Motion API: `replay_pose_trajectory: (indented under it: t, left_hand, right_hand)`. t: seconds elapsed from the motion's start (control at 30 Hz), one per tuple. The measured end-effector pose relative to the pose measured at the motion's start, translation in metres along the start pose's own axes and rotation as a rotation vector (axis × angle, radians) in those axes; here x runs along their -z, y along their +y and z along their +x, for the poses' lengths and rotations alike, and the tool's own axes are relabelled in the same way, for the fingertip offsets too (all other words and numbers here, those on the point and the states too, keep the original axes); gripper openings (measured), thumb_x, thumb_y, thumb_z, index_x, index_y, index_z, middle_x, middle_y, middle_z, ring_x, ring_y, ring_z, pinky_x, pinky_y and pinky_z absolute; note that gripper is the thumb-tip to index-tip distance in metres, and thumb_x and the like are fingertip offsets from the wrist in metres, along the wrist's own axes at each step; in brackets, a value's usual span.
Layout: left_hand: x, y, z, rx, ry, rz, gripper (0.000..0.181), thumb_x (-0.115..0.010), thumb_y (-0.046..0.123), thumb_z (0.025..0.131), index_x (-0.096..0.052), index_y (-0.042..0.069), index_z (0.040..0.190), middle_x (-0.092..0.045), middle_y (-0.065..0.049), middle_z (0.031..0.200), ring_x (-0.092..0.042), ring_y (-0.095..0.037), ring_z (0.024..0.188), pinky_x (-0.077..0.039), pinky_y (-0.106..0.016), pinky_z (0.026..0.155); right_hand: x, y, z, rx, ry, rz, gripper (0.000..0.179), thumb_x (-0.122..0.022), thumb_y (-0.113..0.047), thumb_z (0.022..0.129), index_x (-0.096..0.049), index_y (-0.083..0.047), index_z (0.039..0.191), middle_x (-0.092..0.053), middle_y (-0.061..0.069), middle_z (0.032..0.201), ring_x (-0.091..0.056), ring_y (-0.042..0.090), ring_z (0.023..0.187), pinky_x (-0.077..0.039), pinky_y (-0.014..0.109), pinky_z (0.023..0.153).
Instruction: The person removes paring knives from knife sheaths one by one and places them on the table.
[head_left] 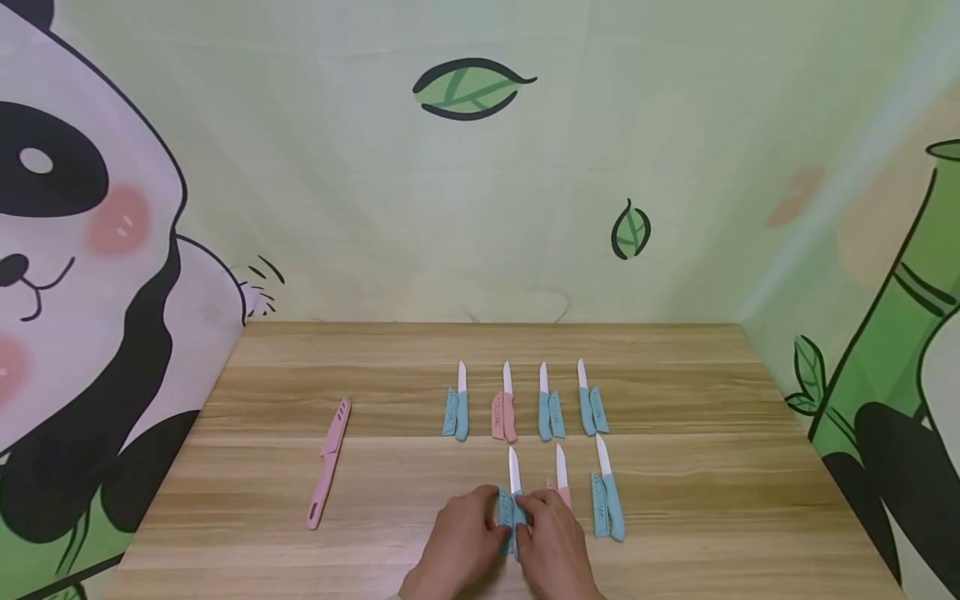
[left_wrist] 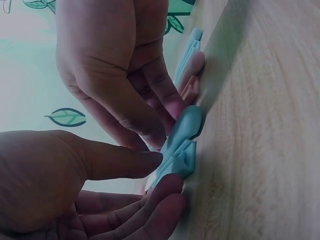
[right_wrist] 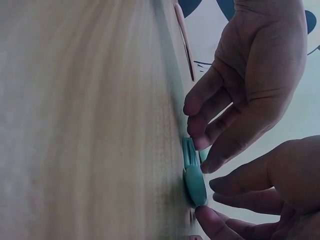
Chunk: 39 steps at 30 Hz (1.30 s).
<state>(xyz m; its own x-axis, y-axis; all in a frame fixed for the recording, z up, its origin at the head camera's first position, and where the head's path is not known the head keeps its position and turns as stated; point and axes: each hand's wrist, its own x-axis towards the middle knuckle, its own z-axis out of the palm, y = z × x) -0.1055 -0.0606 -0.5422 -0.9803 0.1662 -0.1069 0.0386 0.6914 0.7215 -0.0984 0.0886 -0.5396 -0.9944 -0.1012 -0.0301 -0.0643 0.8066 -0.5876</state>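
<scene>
A small paring knife with a white blade and blue handle (head_left: 513, 473) lies near the front middle of the table, its blade pointing away from me. Beside it on the left is its blue sheath (head_left: 506, 504). My left hand (head_left: 467, 535) pinches the sheath between thumb and fingers, clearest in the left wrist view. On the other side, my right hand (head_left: 553, 537) holds the blue handle (right_wrist: 195, 184) with thumb and fingertips. A pink-handled knife (head_left: 562, 473) lies just right, partly hidden by my right hand. Farther right are another blue knife (head_left: 613, 507) and its sheath (head_left: 599, 504).
Behind, a row of several unsheathed knives, blue ones (head_left: 462, 412) and one pink (head_left: 509, 415), lie with sheaths alongside. A longer pink knife in its sheath (head_left: 330, 462) lies apart on the left. The wooden table (head_left: 712, 467) meets a printed cloth backdrop (head_left: 345, 183).
</scene>
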Motion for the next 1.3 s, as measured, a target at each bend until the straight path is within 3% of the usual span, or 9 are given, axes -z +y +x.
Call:
replay_pose_trajectory:
  t: [0.2,0.4,0.57,0.7,0.83,1.1,1.3]
  left_hand:
    - [0.004,-0.003,-0.003,0.025,0.000,-0.024,0.051,-0.079,0.014,0.086,-0.064,-0.003,0.132,-0.059,0.006,0.069,-0.052,-0.009,0.061,-0.043,-0.026,0.055]
    - [0.013,-0.011,-0.009,-0.037,0.087,0.015,0.048,-0.082,0.018,0.086,-0.068,0.002,0.129,-0.060,0.012,0.069,-0.050,0.000,0.060,-0.042,-0.022,0.055]
    - [0.027,-0.021,-0.014,-0.043,0.122,-0.023,0.041,-0.078,0.023,0.092,-0.069,0.007,0.128,-0.064,0.013,0.075,-0.054,0.004,0.064,-0.045,-0.019,0.059]
    - [0.044,-0.031,-0.021,0.026,0.147,-0.091,0.036,-0.074,0.025,0.096,-0.070,0.009,0.128,-0.067,0.011,0.079,-0.059,0.002,0.067,-0.048,-0.019,0.062]
    - [0.060,-0.043,-0.027,0.121,0.190,-0.149,0.032,-0.074,0.024,0.097,-0.072,0.012,0.127,-0.069,0.008,0.083,-0.064,-0.003,0.076,-0.054,-0.021,0.068]
    - [0.094,-0.076,-0.041,0.229,0.305,-0.196,0.030,-0.072,0.022,0.099,-0.072,0.015,0.128,-0.073,0.000,0.098,-0.069,-0.013,0.095,-0.058,-0.021,0.081]
    - [0.121,-0.104,-0.048,0.298,0.391,-0.277,0.030,-0.068,0.020,0.101,-0.070,0.011,0.130,-0.075,-0.009,0.108,-0.067,-0.005,0.091,-0.058,-0.018,0.075]
  right_hand:
    - [0.000,-0.001,-0.001,-0.041,-0.013,0.030,0.032,-0.075,-0.008,0.088,-0.074,-0.003,0.119,-0.065,0.007,0.114,-0.064,0.025,0.106,-0.054,0.048,0.092]
    - [-0.006,-0.004,-0.004,0.014,0.090,0.093,0.032,-0.077,-0.010,0.087,-0.076,-0.010,0.119,-0.064,0.001,0.110,-0.058,0.012,0.093,-0.050,0.027,0.077]
    - [-0.012,-0.006,-0.007,0.086,0.127,0.253,0.036,-0.077,-0.006,0.087,-0.072,-0.011,0.122,-0.062,0.002,0.105,-0.058,0.013,0.088,-0.051,0.021,0.073]
    - [-0.016,-0.010,-0.007,0.097,0.027,0.444,0.036,-0.075,-0.007,0.090,-0.069,-0.008,0.125,-0.063,0.005,0.109,-0.062,0.016,0.094,-0.058,0.023,0.078]
    - [-0.019,-0.018,-0.007,0.053,-0.081,0.597,0.036,-0.074,-0.011,0.091,-0.068,-0.008,0.127,-0.065,0.008,0.113,-0.063,0.016,0.097,-0.059,0.022,0.082]
    - [-0.026,-0.042,-0.004,-0.024,-0.260,0.810,0.038,-0.072,-0.009,0.093,-0.065,-0.005,0.130,-0.066,0.012,0.116,-0.061,0.010,0.095,-0.055,0.018,0.081]
    - [-0.036,-0.063,0.000,-0.050,-0.369,0.895,0.044,-0.073,-0.006,0.090,-0.063,-0.005,0.134,-0.066,0.012,0.118,-0.064,0.014,0.098,-0.054,0.019,0.081]
